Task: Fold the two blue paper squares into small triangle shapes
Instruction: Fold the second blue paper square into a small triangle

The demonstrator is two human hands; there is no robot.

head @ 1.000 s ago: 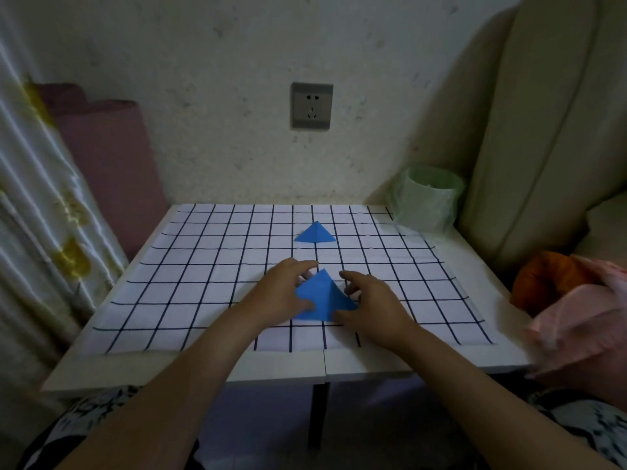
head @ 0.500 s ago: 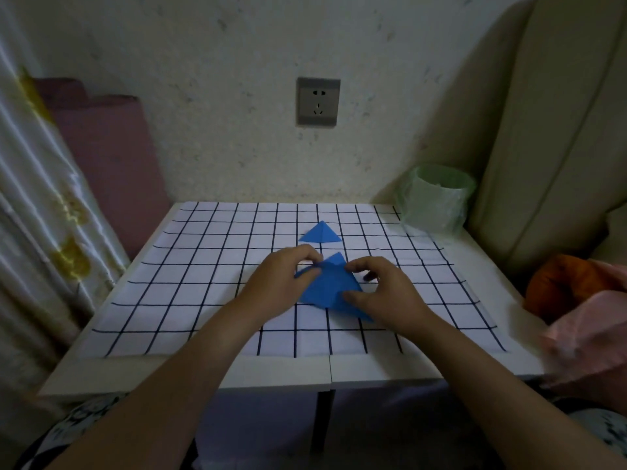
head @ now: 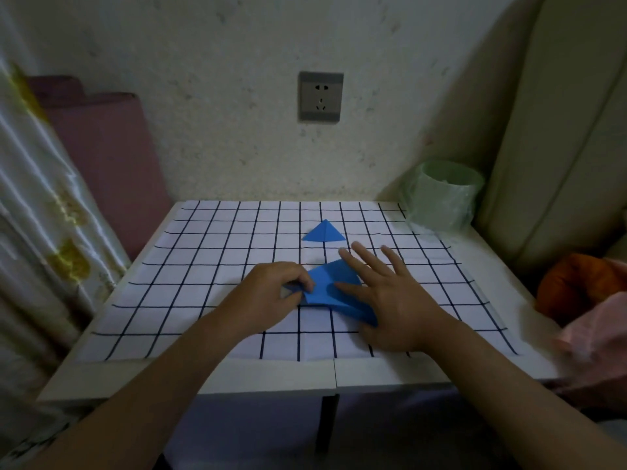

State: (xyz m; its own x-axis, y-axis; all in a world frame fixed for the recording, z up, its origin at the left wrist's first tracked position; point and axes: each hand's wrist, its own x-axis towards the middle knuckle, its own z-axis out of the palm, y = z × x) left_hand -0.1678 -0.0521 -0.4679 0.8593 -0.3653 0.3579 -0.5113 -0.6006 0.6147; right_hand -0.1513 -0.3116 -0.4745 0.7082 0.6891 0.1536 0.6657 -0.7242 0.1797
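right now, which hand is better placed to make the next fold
Left, probably: the left hand pinches the left corner of the near blue paper, while the right hand lies flat on it.

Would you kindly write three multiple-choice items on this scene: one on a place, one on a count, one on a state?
1. Where is the folded triangle? A. on the grid mat, toward the wall. B. in the green bin. C. under the table.
2. How many blue papers lie on the mat? A. one. B. two. C. four.
3. How is the right hand? A. clenched. B. lifted away. C. flat on the half-folded paper.
Answers: 1 A, it lies beyond the other paper. 2 B, triangle plus half-folded paper. 3 C, straight fingers press it while the left hand pinches a corner.
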